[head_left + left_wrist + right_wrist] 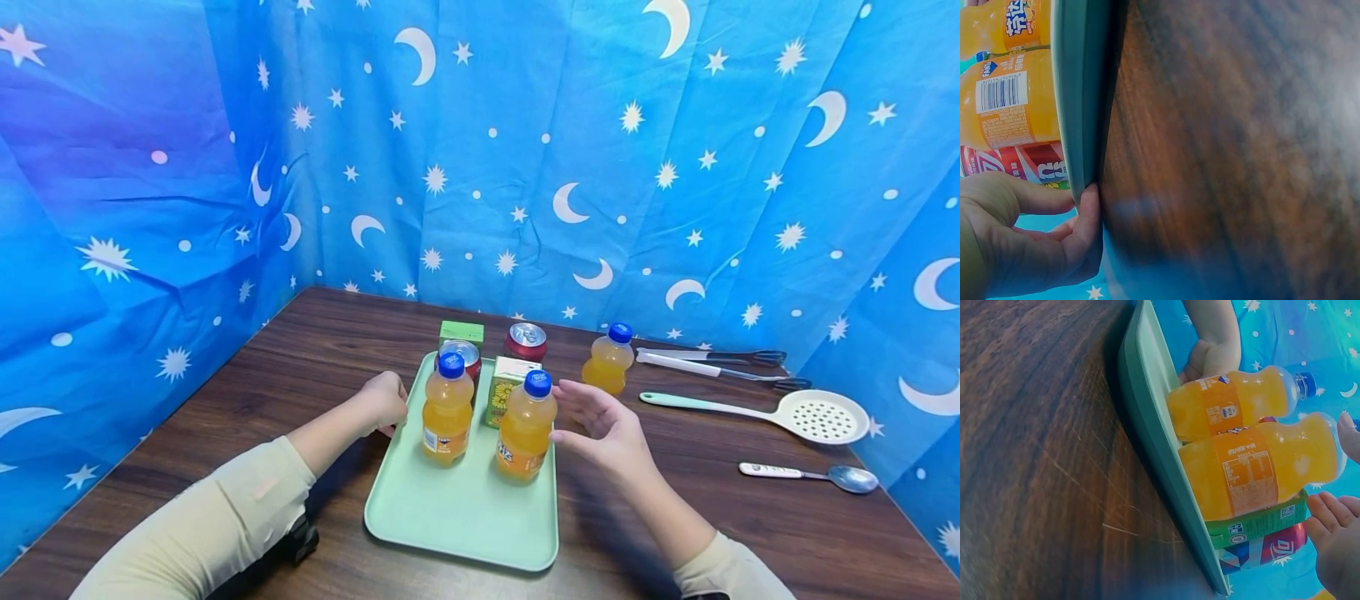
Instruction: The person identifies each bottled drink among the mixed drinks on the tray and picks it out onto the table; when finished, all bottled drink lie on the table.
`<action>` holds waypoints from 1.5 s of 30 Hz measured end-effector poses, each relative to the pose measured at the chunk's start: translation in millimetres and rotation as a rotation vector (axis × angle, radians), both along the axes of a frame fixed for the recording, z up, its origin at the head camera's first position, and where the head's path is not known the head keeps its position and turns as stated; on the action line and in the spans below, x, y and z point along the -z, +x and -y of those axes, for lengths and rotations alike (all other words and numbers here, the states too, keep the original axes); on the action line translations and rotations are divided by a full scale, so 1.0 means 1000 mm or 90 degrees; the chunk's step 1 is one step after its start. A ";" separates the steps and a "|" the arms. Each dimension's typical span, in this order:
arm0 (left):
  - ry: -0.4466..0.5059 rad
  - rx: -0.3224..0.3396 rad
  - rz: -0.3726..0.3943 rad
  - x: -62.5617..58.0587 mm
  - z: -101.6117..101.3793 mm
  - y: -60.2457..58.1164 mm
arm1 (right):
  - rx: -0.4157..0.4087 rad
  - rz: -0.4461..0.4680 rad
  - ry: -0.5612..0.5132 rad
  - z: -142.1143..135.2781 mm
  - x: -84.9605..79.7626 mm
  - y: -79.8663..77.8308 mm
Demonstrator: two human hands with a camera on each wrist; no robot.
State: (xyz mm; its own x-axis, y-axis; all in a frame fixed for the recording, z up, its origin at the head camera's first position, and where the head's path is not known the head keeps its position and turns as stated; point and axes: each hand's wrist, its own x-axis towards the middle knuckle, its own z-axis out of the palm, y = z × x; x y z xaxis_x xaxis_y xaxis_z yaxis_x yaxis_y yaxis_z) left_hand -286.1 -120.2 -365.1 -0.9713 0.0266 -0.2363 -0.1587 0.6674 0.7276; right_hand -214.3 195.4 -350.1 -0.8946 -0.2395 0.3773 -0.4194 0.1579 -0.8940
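Note:
A pale green tray [465,521] lies on the table. My left hand [384,402] pinches its left rim, thumb above and fingers below, as the left wrist view [1029,231] shows. On the tray stand two orange soda bottles with blue caps, the left bottle [447,417] and the right bottle [522,433]. Behind them are a red can [468,357] and a green-and-yellow drink carton [501,392]. My right hand [603,425] is beside the right bottle, fingers extended and thumb apart, gripping nothing; whether it touches the bottle is unclear.
Farther back are another green carton [461,332] and a second red can [527,340], their bases hidden. A third orange bottle [609,360] stands right of the tray. Beyond it lie whisk-like utensils [678,354], a slotted skimmer [821,417] and a spoon [851,477]. Blue cloth surrounds the table.

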 end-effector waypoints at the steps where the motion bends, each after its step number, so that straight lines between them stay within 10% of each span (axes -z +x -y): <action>1: -0.001 0.001 -0.001 0.000 0.000 0.000 | 0.003 0.002 0.003 0.000 0.001 0.000; 45: -0.010 0.001 -0.015 0.002 0.000 0.000 | 0.004 0.041 0.004 0.026 0.008 -0.009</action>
